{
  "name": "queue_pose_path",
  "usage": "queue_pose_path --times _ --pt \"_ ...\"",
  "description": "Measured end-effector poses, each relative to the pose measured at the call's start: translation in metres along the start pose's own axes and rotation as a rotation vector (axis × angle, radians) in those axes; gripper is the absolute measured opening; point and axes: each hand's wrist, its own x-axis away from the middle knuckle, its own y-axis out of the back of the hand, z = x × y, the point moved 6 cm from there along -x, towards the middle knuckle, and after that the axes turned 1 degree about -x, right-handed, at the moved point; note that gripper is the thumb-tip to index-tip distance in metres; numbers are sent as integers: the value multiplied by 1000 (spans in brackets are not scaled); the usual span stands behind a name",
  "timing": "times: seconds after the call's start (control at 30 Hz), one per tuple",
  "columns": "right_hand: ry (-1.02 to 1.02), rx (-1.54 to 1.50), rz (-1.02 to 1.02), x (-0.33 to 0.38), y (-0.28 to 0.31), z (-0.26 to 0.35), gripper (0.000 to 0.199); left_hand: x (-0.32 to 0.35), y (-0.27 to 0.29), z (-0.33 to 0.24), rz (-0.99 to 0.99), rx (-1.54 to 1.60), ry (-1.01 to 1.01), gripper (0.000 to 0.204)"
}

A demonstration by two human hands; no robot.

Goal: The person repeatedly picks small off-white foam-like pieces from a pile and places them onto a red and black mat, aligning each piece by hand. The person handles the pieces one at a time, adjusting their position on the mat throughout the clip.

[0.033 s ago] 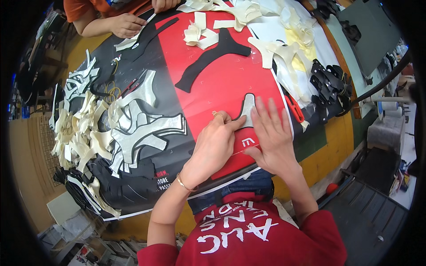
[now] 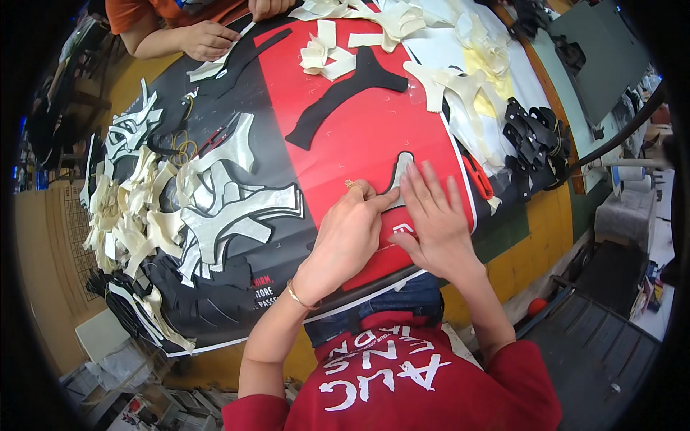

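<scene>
A pale grey cut piece (image 2: pixel 401 167) lies on the red sheet (image 2: pixel 345 151) covering the table. My right hand (image 2: pixel 435 224) rests flat on its lower part, fingers spread. My left hand (image 2: pixel 351 238), wearing a ring and a bracelet, is curled beside it, thumb and forefinger pinching the piece's left edge. Most of the piece is hidden under my fingers. A long black cut piece (image 2: pixel 343 95) lies farther up the red sheet, apart from both hands.
Heaps of cream and silver cut pieces (image 2: pixel 215 205) cover the black sheet on the left. More cream pieces (image 2: pixel 460 79) and black pieces (image 2: pixel 535 140) lie at the right, with red-handled scissors (image 2: pixel 480 178). Another person's hand (image 2: pixel 208 39) works at the far edge.
</scene>
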Motion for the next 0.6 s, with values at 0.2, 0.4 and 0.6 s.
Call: queue_pose_path --times 0.2,0.4,0.6 --pt "40 104 1 -5 1 5 83 2 11 9 -86 151 0 37" --pt "54 -66 59 -11 -11 14 78 7 16 22 -118 269 91 35" --pt "81 -6 35 -9 -13 14 72 28 26 40 -209 383 291 27"
